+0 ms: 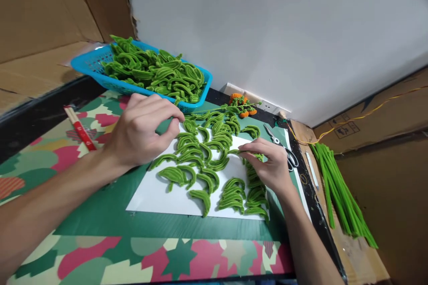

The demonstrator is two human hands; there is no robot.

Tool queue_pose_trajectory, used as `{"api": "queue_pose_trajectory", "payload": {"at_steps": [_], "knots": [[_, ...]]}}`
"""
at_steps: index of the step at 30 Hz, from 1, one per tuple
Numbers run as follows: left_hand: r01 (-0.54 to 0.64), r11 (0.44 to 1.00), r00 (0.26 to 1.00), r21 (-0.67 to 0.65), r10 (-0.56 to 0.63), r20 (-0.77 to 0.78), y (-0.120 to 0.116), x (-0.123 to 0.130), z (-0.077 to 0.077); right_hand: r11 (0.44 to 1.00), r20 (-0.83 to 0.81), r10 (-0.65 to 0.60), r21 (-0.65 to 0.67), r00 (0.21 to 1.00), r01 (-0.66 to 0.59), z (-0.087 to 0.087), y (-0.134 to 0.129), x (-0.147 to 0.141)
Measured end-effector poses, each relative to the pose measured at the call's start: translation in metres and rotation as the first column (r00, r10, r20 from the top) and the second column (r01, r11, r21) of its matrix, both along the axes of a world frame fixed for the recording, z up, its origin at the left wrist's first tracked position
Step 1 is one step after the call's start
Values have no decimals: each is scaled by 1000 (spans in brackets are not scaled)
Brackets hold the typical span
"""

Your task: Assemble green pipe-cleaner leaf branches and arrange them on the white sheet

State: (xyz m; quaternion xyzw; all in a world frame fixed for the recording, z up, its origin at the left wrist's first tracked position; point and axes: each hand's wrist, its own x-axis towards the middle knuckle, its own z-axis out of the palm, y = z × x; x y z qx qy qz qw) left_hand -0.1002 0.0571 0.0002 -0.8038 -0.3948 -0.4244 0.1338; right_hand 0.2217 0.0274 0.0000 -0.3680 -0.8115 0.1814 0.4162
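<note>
My right hand (269, 162) pinches a thin green chenille leaf (234, 151) between thumb and fingertips, above the right part of a white sheet (150, 202). My left hand (147, 129) hovers over the sheet's upper left edge, fingers curled and thumb close to the index fingertip; whatever may lie between them is hidden. Curved fuzzy green leaf pieces (190, 153) cover much of the sheet in overlapping rows. Another stack of these pieces (232, 195) lies at the lower right, beside a column (257, 191) running down below my right hand.
A blue basket (96, 78) heaped with green pieces stands at the back left. Orange flowers (238, 98) lie behind the sheet. Scissors (276, 140) rest right of my right hand. Green stems (344, 196) lie farther right; a red-and-cream packet (80, 129) sits left.
</note>
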Motion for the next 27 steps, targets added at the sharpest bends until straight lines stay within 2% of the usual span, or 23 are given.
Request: {"api": "queue_pose_trajectory", "payload": {"at_steps": [3,6,11,15,18,21,27], "knots": [[-18,999,1000,-27,18,-1,-2,0,2,997,-92,-54,-52,994,50,-3,-2,0],[-23,999,1000,-48,23,7,-3,0,2,994,-120,-45,-106,992,32,-4,-3,0],[-6,999,1000,-52,6,-1,-2,-2,2,991,-1,44,-130,999,-44,0,-3,-2],[11,998,1000,-57,-11,-9,-3,-1,4,977,92,116,-191,989,-97,-5,-4,-8],[25,997,999,-71,-26,-18,-5,-1,5,978,290,165,-169,943,-120,-11,-6,-11],[30,996,999,-83,-32,-19,-5,-1,5,987,442,152,-107,884,-117,-14,-7,-13],[28,993,1000,-114,-29,-9,-5,-2,3,987,481,156,-106,862,-120,-7,-6,-11]]}}
